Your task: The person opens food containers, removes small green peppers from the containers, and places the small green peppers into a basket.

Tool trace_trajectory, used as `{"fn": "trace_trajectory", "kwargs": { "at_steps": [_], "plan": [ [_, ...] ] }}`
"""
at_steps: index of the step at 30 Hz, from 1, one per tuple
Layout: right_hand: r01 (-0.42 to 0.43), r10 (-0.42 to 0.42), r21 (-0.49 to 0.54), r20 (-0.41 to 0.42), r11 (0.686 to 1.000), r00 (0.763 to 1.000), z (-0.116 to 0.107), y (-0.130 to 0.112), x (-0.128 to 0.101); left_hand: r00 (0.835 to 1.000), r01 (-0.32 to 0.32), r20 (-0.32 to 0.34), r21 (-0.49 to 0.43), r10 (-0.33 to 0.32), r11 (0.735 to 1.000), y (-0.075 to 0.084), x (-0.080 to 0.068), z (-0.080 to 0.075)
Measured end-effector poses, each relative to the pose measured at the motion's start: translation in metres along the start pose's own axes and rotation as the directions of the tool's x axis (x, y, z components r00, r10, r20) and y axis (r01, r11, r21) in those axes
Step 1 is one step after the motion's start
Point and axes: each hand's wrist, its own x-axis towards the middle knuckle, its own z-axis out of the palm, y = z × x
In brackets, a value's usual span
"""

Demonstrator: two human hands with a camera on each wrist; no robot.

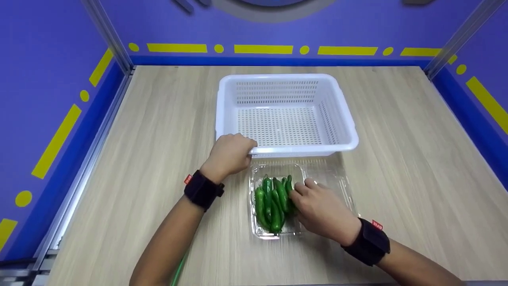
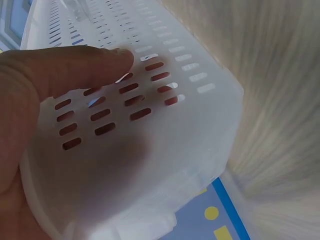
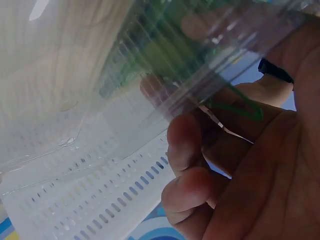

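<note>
1. My left hand (image 1: 230, 155) grips the near left corner of the white basket (image 1: 283, 115). The fingers are curled over the rim, and in the left wrist view my thumb (image 2: 75, 67) lies flat on the slotted wall of the basket (image 2: 165, 125).
2. The basket stands on the wooden bench (image 1: 397, 159), and I see nothing inside it.
3. Just in front of the basket, on the side near to me, lies a clear plastic tray (image 1: 274, 234) with its lid (image 1: 337, 178) folded open to the right.
4. The tray almost touches the near wall of the basket.
5. In the tray lie green chili peppers (image 1: 272, 202), packed side by side, with their stems toward the basket.
6. My right hand (image 1: 319, 208) rests at the right side of the tray, fingers bent, with the fingertips on the peppers nearest to the lid.
7. In the right wrist view the fingers (image 3: 192, 150) are curled against the clear plastic (image 3: 125, 75); I cannot tell if they hold a pepper or only the tray edge.
8. Both wrists carry a black band.
</note>
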Motion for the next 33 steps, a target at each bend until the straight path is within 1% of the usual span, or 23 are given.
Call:
{"fn": "trace_trajectory", "kwargs": {
  "at_steps": [5,11,13,16,19,23,27,33],
  "plan": [
    [-0.018,0.017,-0.056,-0.011,0.998,1.000,-0.004,-0.001,0.003,1.000,0.008,-0.003,0.013,-0.008,1.000,0.000,-0.001,-0.002],
    [-0.016,0.010,-0.078,-0.080,0.997,0.997,-0.007,-0.001,0.007,1.000,0.018,0.001,0.012,-0.018,1.000,0.000,-0.001,-0.001],
    [-0.015,0.011,-0.039,-0.093,0.999,0.996,-0.012,0.001,0.008,1.000,0.019,0.003,0.014,-0.019,1.000,0.000,-0.001,-0.001],
    [-0.028,0.035,0.076,-0.089,0.997,0.995,-0.026,0.009,0.007,1.000,0.021,0.010,0.009,-0.021,1.000,0.002,0.000,-0.001],
    [-0.057,0.073,0.183,-0.084,0.981,0.994,-0.042,0.022,0.007,1.000,0.025,0.017,0.006,-0.025,1.000,0.003,0.001,-0.002],
    [-0.077,0.109,0.251,-0.117,0.965,0.987,-0.057,0.040,0.009,0.999,0.030,0.023,0.015,-0.031,0.999,0.002,0.002,-0.003],
    [-0.075,0.126,0.314,-0.146,0.946,0.981,-0.060,0.054,0.010,0.999,0.036,0.027,0.016,-0.036,0.999,0.001,0.002,-0.002],
    [-0.082,0.144,0.373,-0.141,0.924,0.979,-0.056,0.069,0.017,0.999,0.039,0.032,0.010,-0.040,0.999,0.001,0.001,0.000]
  ]
}}
